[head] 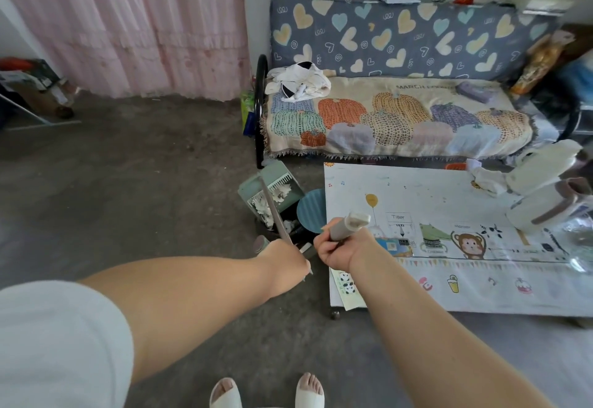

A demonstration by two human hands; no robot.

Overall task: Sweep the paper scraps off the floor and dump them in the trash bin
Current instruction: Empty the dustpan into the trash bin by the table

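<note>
Pale-green dustpan (279, 172) hangs tipped over the dark trash bin (286, 226), white paper scraps (269, 203) heaped in its mouth and some already in the bin. The left hand (286, 257) is curled around the dustpan's long handle (273, 212). The right hand (339, 253) grips a grey broom handle (348, 225), its lower end hidden. A blue round disc (310, 210), possibly the bin's lid, stands just beside the bin, against the cartoon play mat (433, 183).

trash bin (287, 215): mostly behind dustpan (256, 187) and blue lid (313, 210).
broom handle (341, 229): lower part hidden behind the right hand (337, 248).
slippers (224, 396): cut by the bottom edge.
</note>
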